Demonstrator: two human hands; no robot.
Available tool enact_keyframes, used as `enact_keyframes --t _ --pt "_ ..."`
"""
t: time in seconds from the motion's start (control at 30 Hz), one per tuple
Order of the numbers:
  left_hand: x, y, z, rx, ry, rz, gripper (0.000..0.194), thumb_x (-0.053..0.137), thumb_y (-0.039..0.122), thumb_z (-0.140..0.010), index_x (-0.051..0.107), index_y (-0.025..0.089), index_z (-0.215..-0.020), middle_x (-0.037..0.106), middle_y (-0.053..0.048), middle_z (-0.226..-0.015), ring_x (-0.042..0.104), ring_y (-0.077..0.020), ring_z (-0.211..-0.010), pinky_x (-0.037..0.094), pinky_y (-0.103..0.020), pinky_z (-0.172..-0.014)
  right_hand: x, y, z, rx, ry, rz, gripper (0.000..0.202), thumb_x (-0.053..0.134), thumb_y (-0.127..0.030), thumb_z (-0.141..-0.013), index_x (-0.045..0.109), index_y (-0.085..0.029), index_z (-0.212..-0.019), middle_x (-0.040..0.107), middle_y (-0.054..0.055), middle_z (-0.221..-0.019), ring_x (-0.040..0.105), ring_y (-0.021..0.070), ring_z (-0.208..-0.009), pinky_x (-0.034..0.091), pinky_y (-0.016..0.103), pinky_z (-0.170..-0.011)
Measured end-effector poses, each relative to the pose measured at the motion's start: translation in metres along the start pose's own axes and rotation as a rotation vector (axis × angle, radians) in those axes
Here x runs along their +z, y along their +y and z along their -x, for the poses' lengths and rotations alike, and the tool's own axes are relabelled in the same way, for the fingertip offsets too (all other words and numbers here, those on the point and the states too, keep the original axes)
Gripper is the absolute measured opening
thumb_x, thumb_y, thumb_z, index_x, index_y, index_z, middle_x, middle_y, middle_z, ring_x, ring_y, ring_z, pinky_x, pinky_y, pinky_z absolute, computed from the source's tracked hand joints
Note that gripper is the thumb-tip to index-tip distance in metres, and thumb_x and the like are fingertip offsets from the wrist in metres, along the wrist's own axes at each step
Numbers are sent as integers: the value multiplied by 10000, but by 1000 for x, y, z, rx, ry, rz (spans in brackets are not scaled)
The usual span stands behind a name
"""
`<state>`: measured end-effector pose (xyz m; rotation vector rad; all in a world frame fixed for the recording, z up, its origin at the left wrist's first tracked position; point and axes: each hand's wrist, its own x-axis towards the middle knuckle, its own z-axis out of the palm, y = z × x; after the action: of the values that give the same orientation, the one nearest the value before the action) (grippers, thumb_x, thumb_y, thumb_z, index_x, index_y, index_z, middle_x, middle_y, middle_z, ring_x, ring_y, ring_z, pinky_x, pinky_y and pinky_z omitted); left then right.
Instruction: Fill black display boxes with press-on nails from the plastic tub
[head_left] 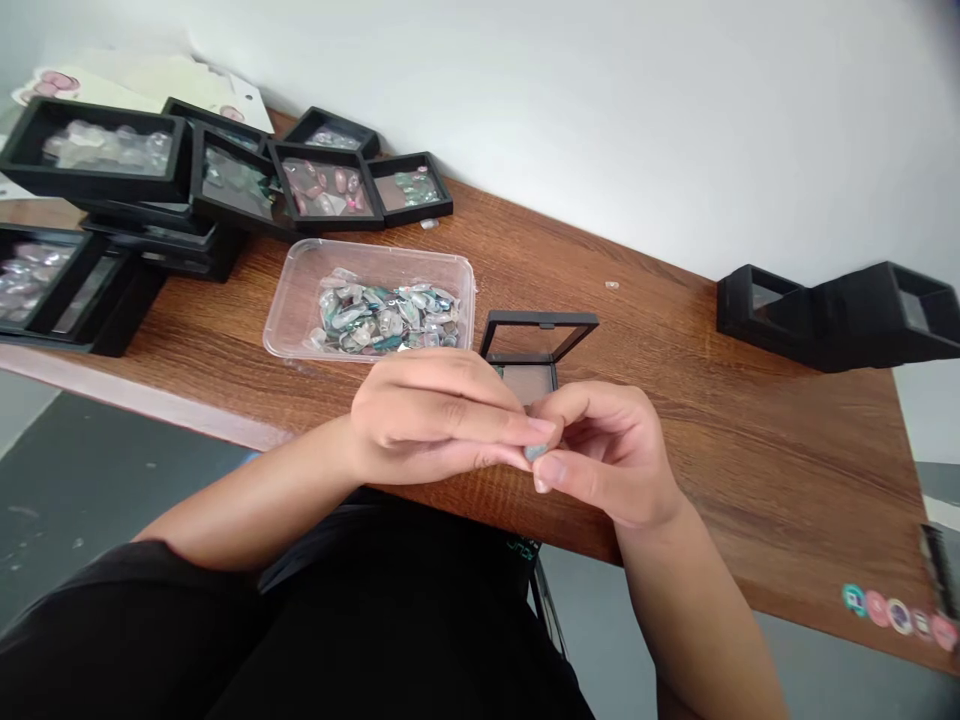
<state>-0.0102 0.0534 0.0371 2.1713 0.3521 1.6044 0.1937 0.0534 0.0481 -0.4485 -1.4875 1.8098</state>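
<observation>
Looks forward and down from head height, close above the left hand (442, 412) and right hand (637, 460). Faces across the table (675, 430) to the wall (600, 120) behind.

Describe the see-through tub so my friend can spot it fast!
Look at the wooden table, then the pile of black cases at its left. The tub sits beside them, holding shiny little pieces. It's clear plastic, while its neighbours are black.

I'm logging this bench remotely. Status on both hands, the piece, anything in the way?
Left hand, right hand both pinching grey piece. Open case beyond, partly blocked from view by hands.
</observation>
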Motion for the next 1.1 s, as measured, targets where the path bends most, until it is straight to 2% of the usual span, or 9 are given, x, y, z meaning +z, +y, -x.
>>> enact_keyframes --t 0.13,0.27,0.4,0.53,0.7,0.8,0.93,1.1 --pt "0 2 -1 -46 -13 88 368 841 115 -750 736 113 -1103 769 -83 -891 749 -148 -796 644 -219 -758 0 1 0 7 -20 -31 122 699 -69 -813 674 -175 -868 684 -13 -735 619 82 -638 499 204 -579" --pt "0 5 -3 -115 -8 139 389 841 121 -753 739 148 -1127 750 -57 -851 738 -136 -769 638 -213 -728 0 4 -4 -62 88 107 181 753 -83 -784 650 -195 -882 647 -29 -723 581 75 -600 462 197 -524" --pt "0 9 -6 -229 29 178 425 840 132 -755 743 202 -1163 731 -38 -837 717 -112 -730 622 -187 -700 2 5 -8 -318 155 339 289 770 -80 -787 684 -219 -1026 668 -38 -708 580 75 -580 472 199 -505" --pt "2 10 -7 -362 48 268 426 832 136 -763 748 249 -1166 739 -47 -899 715 -95 -755 612 -153 -707 3 5 -7 -555 244 690 270 763 -48 -793 704 -191 -1015 755 16 -852 631 88 -649 515 222 -545" --pt "6 11 -6 -462 34 402 439 824 127 -767 745 290 -1166 753 -72 -1044 740 -118 -864 626 -177 -792 4 6 -3 -760 332 1008 243 769 -32 -783 679 -127 -988 710 39 -743 632 119 -658 529 262 -564" --pt "7 12 -6 -478 25 414 442 823 128 -770 742 291 -1173 751 -68 -1030 732 -105 -831 616 -153 -750 3 4 -2 -837 333 1090 202 763 -52 -796 655 -133 -947 680 20 -713 611 113 -628 523 267 -541" --pt "7 13 -5 -527 22 400 405 825 149 -774 756 285 -1149 738 -55 -977 708 -93 -766 600 -143 -674 1 1 1 -846 248 1179 171 729 -65 -836 662 -139 -974 677 -5 -737 629 107 -669 553 275 -573" --pt "9 14 -5 -583 42 474 351 834 147 -764 775 238 -1098 744 -58 -956 698 -83 -737 578 -128 -637 0 1 3 -921 216 1162 195 754 -80 -819 701 -88 -1007 744 31 -883 707 142 -803 636 302 -686"
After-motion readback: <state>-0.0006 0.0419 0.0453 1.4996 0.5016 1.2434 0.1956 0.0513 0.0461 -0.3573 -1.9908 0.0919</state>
